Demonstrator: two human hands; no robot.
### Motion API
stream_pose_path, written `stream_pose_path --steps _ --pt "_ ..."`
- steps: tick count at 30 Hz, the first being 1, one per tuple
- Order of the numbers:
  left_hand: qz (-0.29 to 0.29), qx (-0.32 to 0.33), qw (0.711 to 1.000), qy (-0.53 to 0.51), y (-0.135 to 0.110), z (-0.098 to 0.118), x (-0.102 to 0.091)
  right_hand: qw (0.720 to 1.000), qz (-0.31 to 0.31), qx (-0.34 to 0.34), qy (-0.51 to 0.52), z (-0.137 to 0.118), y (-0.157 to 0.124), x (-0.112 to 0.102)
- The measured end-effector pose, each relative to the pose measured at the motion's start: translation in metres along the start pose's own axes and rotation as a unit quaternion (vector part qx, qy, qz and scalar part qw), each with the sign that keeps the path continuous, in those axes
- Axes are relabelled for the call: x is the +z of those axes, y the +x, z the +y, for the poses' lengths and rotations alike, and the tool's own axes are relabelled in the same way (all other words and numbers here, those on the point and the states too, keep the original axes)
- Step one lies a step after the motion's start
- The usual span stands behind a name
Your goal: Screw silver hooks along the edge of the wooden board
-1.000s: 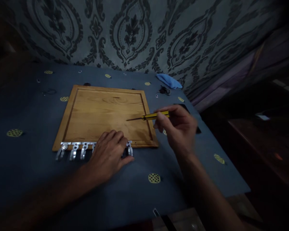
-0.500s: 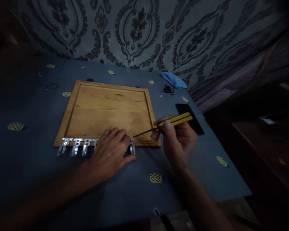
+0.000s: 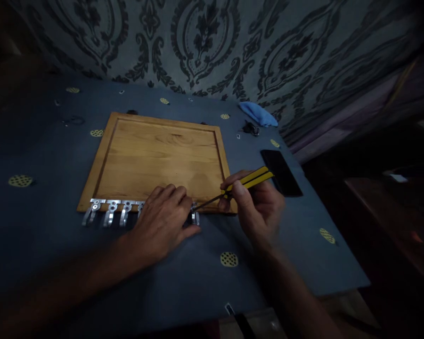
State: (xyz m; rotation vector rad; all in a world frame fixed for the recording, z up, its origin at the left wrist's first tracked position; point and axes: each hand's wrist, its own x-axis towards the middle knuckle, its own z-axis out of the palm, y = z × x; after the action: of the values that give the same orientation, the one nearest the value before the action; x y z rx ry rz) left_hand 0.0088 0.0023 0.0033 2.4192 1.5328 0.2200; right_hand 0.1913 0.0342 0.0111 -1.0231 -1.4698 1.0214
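Note:
A framed wooden board (image 3: pixel 155 157) lies flat on the table. Along its near edge runs a silver metal hook rail (image 3: pixel 116 203) with several hooks hanging past the wood. My left hand (image 3: pixel 164 221) is closed over the rail right of its middle, fingers bent on top and thumb along the near side, hiding some hooks. In my right hand (image 3: pixel 257 202) is a screwdriver (image 3: pixel 252 180) with a yellow and black handle, gripped between thumb and fingers. Its thin shaft slants down leftward, and the tip meets the rail by the rightmost hook. Whether a screw sits there is too small to tell.
Beyond the board's right side lie a black phone-like slab (image 3: pixel 281 172), a small dark bunch that resembles keys (image 3: pixel 250 128) and a blue cloth (image 3: pixel 258 114). A patterned curtain or wall covering (image 3: pixel 205 42) rises behind the blue tablecloth (image 3: pixel 289 254).
The screwdriver has moved down and slightly left, its tip going from just above the rail to the rightmost hook. My left hand keeps its place on the rail.

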Motion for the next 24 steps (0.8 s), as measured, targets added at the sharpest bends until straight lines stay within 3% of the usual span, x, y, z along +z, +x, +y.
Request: stream_pose_path --steps 15,24 --pt "0.005 0.0 1.0 -0.006 0.0001 -0.0003 0.0017 0.999 -0.022 -0.025 -0.009 0.0028 0.0 -0.0011" --pt "0.015 0.005 1.0 0.0 -0.0007 -0.0009 0.0029 0.993 -0.032 -0.074 -0.084 0.0016 -0.0021 -0.0038"
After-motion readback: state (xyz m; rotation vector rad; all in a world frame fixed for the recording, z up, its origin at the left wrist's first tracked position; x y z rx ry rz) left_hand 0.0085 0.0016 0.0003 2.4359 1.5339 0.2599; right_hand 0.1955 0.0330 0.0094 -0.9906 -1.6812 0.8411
